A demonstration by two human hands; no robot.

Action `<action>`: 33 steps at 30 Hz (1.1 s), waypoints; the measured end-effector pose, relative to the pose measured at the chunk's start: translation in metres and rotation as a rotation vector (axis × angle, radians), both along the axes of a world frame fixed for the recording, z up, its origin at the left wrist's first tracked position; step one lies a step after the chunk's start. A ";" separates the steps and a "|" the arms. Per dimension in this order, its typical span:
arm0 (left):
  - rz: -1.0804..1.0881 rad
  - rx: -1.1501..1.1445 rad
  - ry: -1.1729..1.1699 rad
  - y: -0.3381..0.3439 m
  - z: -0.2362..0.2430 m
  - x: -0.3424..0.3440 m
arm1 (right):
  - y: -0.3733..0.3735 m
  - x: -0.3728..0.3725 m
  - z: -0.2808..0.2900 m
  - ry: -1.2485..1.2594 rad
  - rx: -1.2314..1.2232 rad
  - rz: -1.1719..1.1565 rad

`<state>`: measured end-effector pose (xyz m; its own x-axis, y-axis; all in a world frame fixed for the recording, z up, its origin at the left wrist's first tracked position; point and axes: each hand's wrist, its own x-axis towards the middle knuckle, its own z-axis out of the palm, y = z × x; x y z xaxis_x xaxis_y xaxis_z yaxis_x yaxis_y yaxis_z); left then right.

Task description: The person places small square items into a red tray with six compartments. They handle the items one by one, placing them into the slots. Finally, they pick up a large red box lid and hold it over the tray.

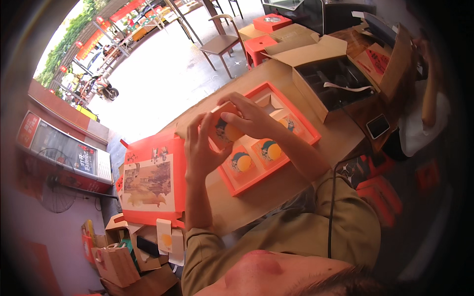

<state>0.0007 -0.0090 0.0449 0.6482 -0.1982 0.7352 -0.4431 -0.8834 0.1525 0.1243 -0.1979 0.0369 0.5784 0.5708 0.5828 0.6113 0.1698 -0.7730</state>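
Note:
Both of my hands are raised over a shallow red-orange gift box (256,176), holding a small carton (225,129) between them. My left hand (203,150) curls its fingers round the carton's left side. My right hand (247,118) grips its top and right side. The carton carries an orange disc and dark teal pattern and looks tilted. Matching small cartons sit in the gift box, among them one at the near side (241,161) and another beside it (270,150). A far compartment (269,104) shows pale lining. My right forearm hides part of the tray.
A red lid or panel with a printed picture (147,181) lies left of the gift box. An opened brown carton (308,81) and a phone-like device (378,127) are at right. Paper bags (116,264) stand lower left. Beyond the table are a red stool (257,48) and a chair (219,44).

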 end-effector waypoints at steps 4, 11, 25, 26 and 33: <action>0.190 -0.101 0.259 0.007 -0.002 0.003 | -0.012 0.001 0.009 -0.081 -0.046 -0.075; -0.090 -0.017 0.395 0.039 -0.063 0.105 | -0.055 0.020 0.038 -0.007 0.020 -0.103; -0.012 0.331 0.700 0.015 -0.085 0.147 | -0.086 0.034 0.038 -0.027 0.080 -0.151; -0.029 0.352 0.630 0.017 -0.088 0.147 | -0.086 0.033 0.039 -0.046 0.066 -0.159; -0.078 0.387 0.549 0.021 -0.096 0.148 | -0.087 0.028 0.042 -0.079 0.045 -0.150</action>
<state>0.1483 0.0121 -0.0513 0.8805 -0.4425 0.1699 -0.4566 -0.8881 0.0532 0.1523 -0.2847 0.0790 0.6069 0.4539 0.6524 0.6906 0.1050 -0.7156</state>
